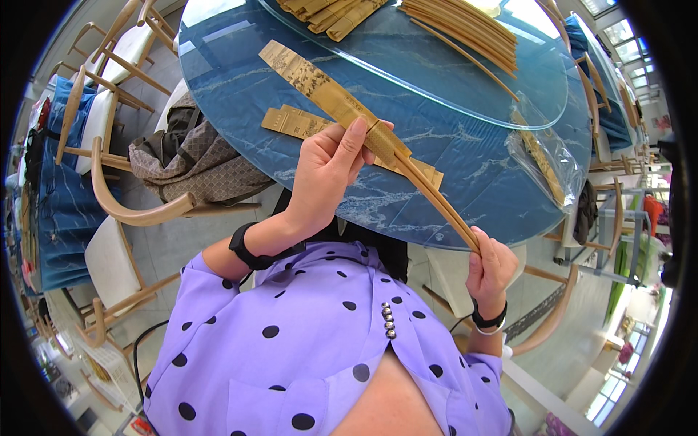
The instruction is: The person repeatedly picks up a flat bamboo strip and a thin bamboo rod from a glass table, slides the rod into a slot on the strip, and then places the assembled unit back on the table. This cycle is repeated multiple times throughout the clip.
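Observation:
My left hand (336, 161) is closed around the gold paper sleeve (316, 83), thumb on top, near the sleeve's lower end. A pair of wooden chopsticks (435, 195) sticks partway out of that sleeve, slanting down to the right. At their far ends, my right hand (493, 265) pinches the chopsticks between thumb and fingers. Beneath my left hand, more gold paper sleeves (294, 122) lie on the blue table, partly hidden by the hand and the held sleeve.
The round table (240, 94) has a marbled blue cover and a raised glass turntable (465, 109). On the turntable lie a stack of gold sleeves (331, 13) and a pile of bare chopsticks (469, 33). A clear plastic bag (549, 160) holds another sleeve at right. A patterned bag (196, 156) rests on a chair at left.

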### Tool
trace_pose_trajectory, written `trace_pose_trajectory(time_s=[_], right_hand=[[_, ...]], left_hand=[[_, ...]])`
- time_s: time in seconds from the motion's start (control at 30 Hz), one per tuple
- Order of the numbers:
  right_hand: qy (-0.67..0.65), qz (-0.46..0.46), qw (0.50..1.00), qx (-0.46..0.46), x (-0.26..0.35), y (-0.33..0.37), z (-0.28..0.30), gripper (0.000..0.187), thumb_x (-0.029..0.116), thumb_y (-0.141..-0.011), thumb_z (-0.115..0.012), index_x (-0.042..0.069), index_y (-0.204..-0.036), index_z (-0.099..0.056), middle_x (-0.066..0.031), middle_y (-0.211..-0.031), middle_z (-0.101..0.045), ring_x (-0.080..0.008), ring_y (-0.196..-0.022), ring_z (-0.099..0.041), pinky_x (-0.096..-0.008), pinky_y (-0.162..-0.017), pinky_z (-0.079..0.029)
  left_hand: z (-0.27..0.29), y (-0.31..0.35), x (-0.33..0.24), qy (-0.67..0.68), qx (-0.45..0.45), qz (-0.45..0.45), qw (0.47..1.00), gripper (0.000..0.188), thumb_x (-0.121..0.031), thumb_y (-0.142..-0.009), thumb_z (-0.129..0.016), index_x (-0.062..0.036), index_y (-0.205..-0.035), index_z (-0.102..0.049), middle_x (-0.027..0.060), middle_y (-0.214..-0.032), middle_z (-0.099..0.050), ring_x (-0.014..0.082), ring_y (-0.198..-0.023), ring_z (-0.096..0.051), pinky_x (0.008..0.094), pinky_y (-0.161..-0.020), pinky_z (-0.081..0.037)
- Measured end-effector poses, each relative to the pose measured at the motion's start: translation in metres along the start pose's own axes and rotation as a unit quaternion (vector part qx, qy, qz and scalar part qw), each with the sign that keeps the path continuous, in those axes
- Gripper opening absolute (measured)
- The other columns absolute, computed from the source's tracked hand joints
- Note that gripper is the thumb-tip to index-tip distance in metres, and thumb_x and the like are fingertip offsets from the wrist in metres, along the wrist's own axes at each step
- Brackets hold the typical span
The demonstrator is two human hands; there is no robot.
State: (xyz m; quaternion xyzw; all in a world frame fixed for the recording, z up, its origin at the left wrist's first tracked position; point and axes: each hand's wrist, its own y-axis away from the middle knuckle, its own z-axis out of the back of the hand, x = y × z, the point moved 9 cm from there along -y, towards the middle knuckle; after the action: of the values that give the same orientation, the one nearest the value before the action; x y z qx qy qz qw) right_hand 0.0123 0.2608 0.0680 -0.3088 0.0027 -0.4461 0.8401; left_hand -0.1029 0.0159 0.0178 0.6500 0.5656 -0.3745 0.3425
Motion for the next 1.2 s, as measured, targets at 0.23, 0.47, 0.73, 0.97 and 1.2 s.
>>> trace_pose_trajectory(time_s=[0.23, 0.47, 0.73, 0.97, 1.2], right_hand=[[-0.043, -0.006, 0.999, -0.019, 0.004, -0.004, -0.004, 0.029, 0.013, -0.096, -0.064, -0.004, -0.119, -0.068, -0.0073, -0.070, -0.058, -0.0203, -0.050, -0.049, -0.0322, -0.048, -0.039], [-0.042, -0.014, 0.999, -0.012, -0.001, -0.004, -0.002, 0.029, 0.013, -0.097, -0.063, -0.005, -0.119, -0.067, -0.0074, -0.069, -0.057, -0.0201, -0.049, -0.049, -0.0324, -0.048, -0.038], [-0.059, -0.013, 0.998, -0.023, -0.002, -0.004, -0.001, 0.030, 0.014, -0.098, -0.062, -0.006, -0.120, -0.067, -0.0073, -0.068, -0.056, -0.0201, -0.049, -0.048, -0.0325, -0.047, -0.037], [-0.050, -0.010, 0.999, -0.014, 0.000, -0.006, -0.001, 0.029, 0.013, -0.097, -0.062, -0.006, -0.119, -0.067, -0.0075, -0.068, -0.056, -0.0201, -0.049, -0.048, -0.0324, -0.047, -0.037], [-0.065, -0.006, 0.998, -0.016, 0.004, -0.013, -0.003, 0.029, 0.011, -0.096, -0.063, -0.007, -0.119, -0.067, -0.0074, -0.068, -0.056, -0.0201, -0.050, -0.048, -0.0323, -0.048, -0.037]], left_hand=[[0.000, 0.002, 0.010, -0.042, -0.013, 0.007, 0.999, 0.040, -0.034, -0.107, -0.056, -0.0022, -0.086, -0.069, -0.0017, -0.069, -0.060, -0.0002, -0.056, -0.036, 0.0182, -0.049, -0.026], [-0.003, -0.001, 0.003, -0.022, 0.007, -0.005, 1.000, 0.040, -0.034, -0.108, -0.053, 0.0002, -0.100, -0.074, -0.0017, -0.070, -0.060, 0.0000, -0.056, -0.036, 0.0188, -0.050, -0.026], [-0.001, 0.003, 0.016, -0.073, 0.016, -0.015, 0.997, 0.040, -0.034, -0.108, -0.053, -0.0004, -0.102, -0.075, -0.0007, -0.071, -0.061, 0.0008, -0.059, -0.038, 0.0181, -0.053, -0.029], [-0.011, 0.001, 0.001, 0.012, -0.014, -0.014, 1.000, 0.039, -0.032, -0.109, -0.052, -0.0003, -0.106, -0.073, -0.0054, -0.069, -0.053, -0.0003, -0.059, -0.033, 0.0184, -0.052, -0.025], [-0.012, 0.005, 0.013, -0.012, 0.022, 0.003, 1.000, 0.037, -0.032, -0.108, -0.054, -0.0011, -0.107, -0.074, -0.0032, -0.083, -0.065, 0.0001, -0.067, -0.042, 0.0154, -0.058, -0.033]])
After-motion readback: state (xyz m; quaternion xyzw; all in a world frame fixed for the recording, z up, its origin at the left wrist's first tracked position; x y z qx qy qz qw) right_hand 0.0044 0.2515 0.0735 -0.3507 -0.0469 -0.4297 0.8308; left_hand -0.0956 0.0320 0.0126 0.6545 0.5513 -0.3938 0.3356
